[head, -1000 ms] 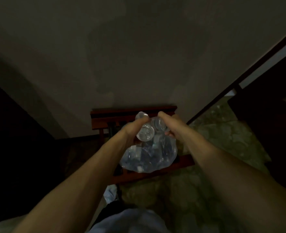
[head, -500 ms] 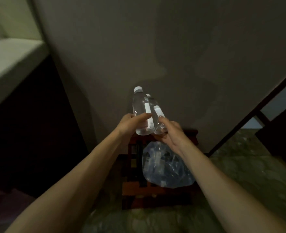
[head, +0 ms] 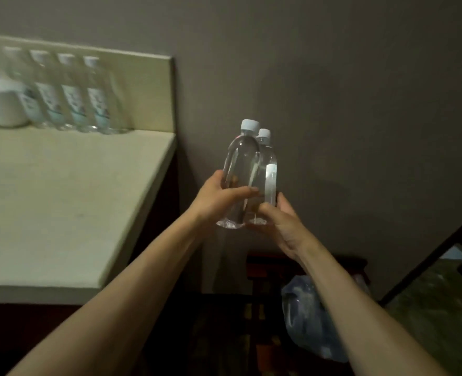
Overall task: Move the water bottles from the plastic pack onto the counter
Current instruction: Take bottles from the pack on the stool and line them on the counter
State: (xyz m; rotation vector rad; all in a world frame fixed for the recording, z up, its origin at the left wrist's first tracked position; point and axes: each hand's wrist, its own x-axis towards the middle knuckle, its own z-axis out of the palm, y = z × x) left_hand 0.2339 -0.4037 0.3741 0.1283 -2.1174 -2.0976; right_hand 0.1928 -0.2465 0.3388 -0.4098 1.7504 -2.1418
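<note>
- A second ago both hands were down in the plastic pack; now they are up at chest height with two water bottles lifted clear of it
- My left hand has its grip clenched round the lower body of the nearer bottle, thumb across the front
- My right hand is grasping the second bottle near its base, fingers tucked behind; the two bottles touch side by side and stand upright, white caps on top
- The view has swung left since half a second ago, so the table now fills the left of the frame; the bottles hang in the air just right of the table's right edge, not yet over its top
- At the back of the table, against the upstand, a row of bottles already stands next to a white vessel; they are blurred, I count about four
- The pack sits low, well below and to the right of the table, on a dark wooden stand; it looks crumpled, and I cannot tell what remains inside
- My read: this pair is mid-carry, and the next step is to bring it left over the table and set it down beside that row, where there is bare room in front
</note>
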